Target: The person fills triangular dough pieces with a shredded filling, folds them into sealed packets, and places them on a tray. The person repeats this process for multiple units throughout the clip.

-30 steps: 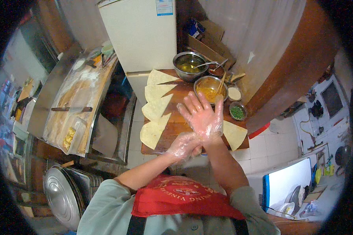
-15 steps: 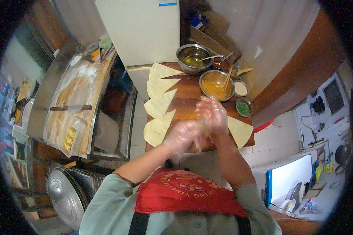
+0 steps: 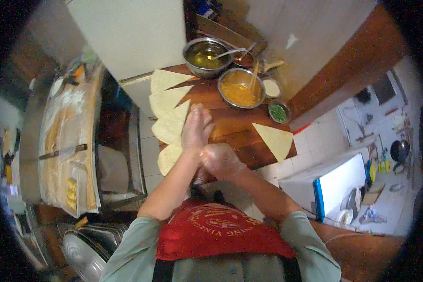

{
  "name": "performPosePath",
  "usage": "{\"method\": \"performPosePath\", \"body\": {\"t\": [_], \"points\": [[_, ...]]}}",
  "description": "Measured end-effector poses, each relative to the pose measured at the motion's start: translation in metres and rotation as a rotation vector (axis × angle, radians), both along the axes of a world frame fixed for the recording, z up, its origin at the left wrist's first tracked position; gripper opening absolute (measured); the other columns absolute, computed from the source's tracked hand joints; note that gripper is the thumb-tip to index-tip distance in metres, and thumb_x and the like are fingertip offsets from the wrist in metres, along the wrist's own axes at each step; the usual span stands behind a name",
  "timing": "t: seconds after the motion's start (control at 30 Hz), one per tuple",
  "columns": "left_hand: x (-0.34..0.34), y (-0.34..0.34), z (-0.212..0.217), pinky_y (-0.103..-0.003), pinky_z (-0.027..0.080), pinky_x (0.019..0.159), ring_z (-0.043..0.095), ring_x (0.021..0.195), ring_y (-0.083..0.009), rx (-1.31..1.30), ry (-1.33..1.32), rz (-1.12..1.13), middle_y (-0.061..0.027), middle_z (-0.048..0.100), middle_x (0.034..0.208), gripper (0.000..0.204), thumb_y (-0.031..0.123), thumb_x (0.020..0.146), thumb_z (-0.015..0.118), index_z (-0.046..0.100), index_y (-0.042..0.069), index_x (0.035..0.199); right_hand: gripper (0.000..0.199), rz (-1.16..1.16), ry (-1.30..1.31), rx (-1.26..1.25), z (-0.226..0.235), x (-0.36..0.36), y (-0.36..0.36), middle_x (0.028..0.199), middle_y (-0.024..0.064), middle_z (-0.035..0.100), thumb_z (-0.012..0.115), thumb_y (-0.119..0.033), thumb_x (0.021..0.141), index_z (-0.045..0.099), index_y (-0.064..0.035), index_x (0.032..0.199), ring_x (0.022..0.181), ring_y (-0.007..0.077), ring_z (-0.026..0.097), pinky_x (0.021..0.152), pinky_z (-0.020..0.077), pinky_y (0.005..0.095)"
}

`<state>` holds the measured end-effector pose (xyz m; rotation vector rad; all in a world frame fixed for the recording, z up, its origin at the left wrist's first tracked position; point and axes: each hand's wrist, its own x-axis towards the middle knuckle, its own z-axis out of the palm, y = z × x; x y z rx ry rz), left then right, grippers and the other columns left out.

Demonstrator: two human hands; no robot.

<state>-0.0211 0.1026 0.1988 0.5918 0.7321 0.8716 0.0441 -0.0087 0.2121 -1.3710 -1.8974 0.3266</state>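
Both my hands wear thin clear plastic gloves and meet above the near part of a wooden table [image 3: 221, 122]. My left hand [image 3: 197, 126] points away from me with its fingers stretched out, and nothing is in it. Across its wrist lies my right hand [image 3: 221, 160], closed on the cuff of the left glove; its fingertips are partly hidden. Beside and under my left hand, several pale wedge-shaped dough sheets [image 3: 167, 120] overlap along the table's left edge. A separate dough wedge [image 3: 276, 141] lies at the right edge.
Along the far right stand a steel bowl of yellowish oil [image 3: 207, 58], a steel bowl of orange-yellow filling [image 3: 242, 91] with chopsticks, a small bowl of pale contents [image 3: 271, 88], and chopped greens [image 3: 278, 113]. A floury worktop [image 3: 63, 122] is at left, a white chest [image 3: 338, 183] at right.
My hands have swapped roles: the left was at the right wrist, and now the right is at the left wrist. Both moved left in view, and the whole view has shifted.
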Motion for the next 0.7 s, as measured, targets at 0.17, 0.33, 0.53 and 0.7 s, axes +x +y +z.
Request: {"method": "performPosePath", "body": {"t": [0.17, 0.33, 0.53, 0.7], "points": [[0.006, 0.006, -0.007, -0.053, 0.028, 0.114, 0.04, 0.136, -0.0356, -0.235, -0.503, -0.333, -0.0177, 0.044, 0.146, 0.073, 0.06, 0.093, 0.052, 0.041, 0.009, 0.144, 0.019, 0.055, -0.024, -0.029, -0.017, -0.031, -0.005, 0.072, 0.0136, 0.056, 0.053, -0.018, 0.093, 0.059, -0.0057, 0.081, 0.066, 0.0345, 0.059, 0.059, 0.048, 0.0452], [0.0, 0.036, 0.013, -0.057, 0.038, 0.109, 0.053, 0.122, -0.0423, -0.221, -0.689, -0.338, -0.0268, 0.056, 0.129, 0.059, 0.046, 0.098, 0.05, 0.05, -0.003, 0.13, 0.02, -0.383, -0.29, 0.089, -0.037, 0.055, -0.035, 0.081, 0.0122, 0.061, 0.059, -0.024, 0.093, 0.064, -0.0047, 0.099, 0.078, 0.0312, 0.062, 0.068, 0.0507, 0.0432], [-0.039, 0.042, -0.033, -0.048, 0.05, 0.098, 0.063, 0.106, -0.0332, -0.132, -0.288, -0.357, -0.0207, 0.062, 0.114, 0.049, 0.041, 0.097, 0.056, 0.052, -0.001, 0.122, 0.042, -1.292, 0.258, -0.292, -0.175, 0.278, -0.146, 0.087, 0.017, 0.07, 0.074, -0.042, 0.079, 0.068, -0.0034, 0.093, 0.082, 0.0295, 0.068, 0.075, 0.0531, 0.0422], [-0.043, -0.018, -0.065, -0.029, 0.052, 0.066, 0.062, 0.076, -0.0172, -0.173, 0.309, -0.145, -0.0075, 0.063, 0.087, 0.019, 0.021, 0.095, 0.062, 0.061, 0.003, 0.101, 0.051, -1.423, 0.101, -0.918, -0.215, 0.335, -0.13, 0.093, 0.0186, 0.072, 0.077, -0.046, 0.074, 0.071, 0.0009, 0.094, 0.081, 0.0324, 0.07, 0.072, 0.0546, 0.0432]]}}
